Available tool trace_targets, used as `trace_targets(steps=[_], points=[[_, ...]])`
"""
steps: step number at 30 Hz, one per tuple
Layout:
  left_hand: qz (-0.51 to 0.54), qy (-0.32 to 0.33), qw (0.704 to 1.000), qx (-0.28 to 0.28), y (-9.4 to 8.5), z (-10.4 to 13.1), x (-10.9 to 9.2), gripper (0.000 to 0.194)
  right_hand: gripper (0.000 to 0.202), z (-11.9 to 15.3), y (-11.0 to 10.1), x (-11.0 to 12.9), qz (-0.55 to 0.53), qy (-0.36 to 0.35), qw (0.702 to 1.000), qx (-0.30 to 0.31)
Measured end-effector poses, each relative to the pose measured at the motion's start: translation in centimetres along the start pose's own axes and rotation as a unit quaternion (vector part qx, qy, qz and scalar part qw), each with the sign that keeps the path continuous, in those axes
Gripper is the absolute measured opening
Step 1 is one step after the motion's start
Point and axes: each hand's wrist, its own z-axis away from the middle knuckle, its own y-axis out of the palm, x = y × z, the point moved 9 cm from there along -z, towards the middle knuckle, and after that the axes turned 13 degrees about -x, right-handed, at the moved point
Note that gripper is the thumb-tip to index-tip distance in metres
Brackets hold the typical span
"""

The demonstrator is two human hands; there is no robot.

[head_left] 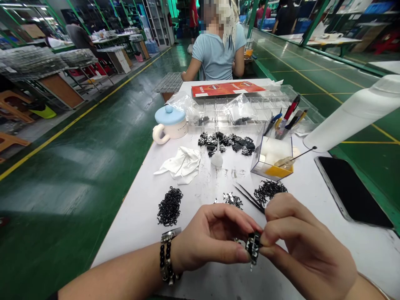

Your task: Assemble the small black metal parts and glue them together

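My left hand point(215, 235) pinches a small black part with shiny metal pieces point(253, 246) between thumb and fingers. From the other side, the closed thumb and forefinger of my right hand point(300, 241) meet the same part at its edge. Just beyond my hands lie black tweezers point(251, 198), with small silver and black metal bits point(233, 201) beside them. One heap of tiny black curved pieces point(170, 206) sits to the left, and another black heap point(269, 191) to the right. Further back are several black-and-metal parts point(226, 141) like the held one.
Around the white table point(131, 233) stand a lidded mug point(175, 123), a crumpled white cloth point(181, 164), a small dropper bottle point(216, 158), a pen box point(273, 156), a phone point(353, 191) and a white bottle point(353, 112). Clear trays point(215, 112) lie behind; a person point(215, 54) sits beyond.
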Motion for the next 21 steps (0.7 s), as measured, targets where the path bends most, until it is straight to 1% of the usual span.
trace_targets(steps=[3, 7, 11, 13, 15, 19, 21], points=[[-0.002, 0.012, 1.0, 0.002, 0.2, 0.1, -0.3, 0.027, 0.014, -0.2, 0.0, 0.1, 0.002, -0.001, 1.0, -0.002], [0.0, 0.008, 1.0, -0.002, 0.1, 0.1, -0.4, 0.026, 0.014, -0.5, -0.1, 0.5, 0.016, -0.02, 1.0, -0.017], [-0.004, 0.001, 1.0, -0.003, 0.1, 0.0, -0.3, 0.025, 0.018, 0.0, -0.2, 0.7, 0.022, -0.031, 0.999, -0.032], [-0.004, -0.002, 1.0, -0.001, 0.2, 0.0, -0.2, 0.025, 0.017, 0.4, -0.5, 0.9, 0.043, -0.042, 0.997, -0.045], [-0.001, -0.005, 1.0, 0.001, 0.2, 0.1, -0.1, 0.024, 0.016, 0.8, -0.6, 1.2, 0.085, -0.073, 0.993, -0.037], [0.0, -0.012, 1.0, -0.001, 0.2, 0.2, 0.2, 0.023, 0.018, 1.3, -0.6, 2.1, 0.16, -0.158, 0.974, -0.01], [-0.001, -0.012, 1.0, -0.003, 0.2, 0.2, 0.2, 0.023, 0.018, 1.3, -0.8, 2.1, 0.169, -0.163, 0.972, -0.019]])
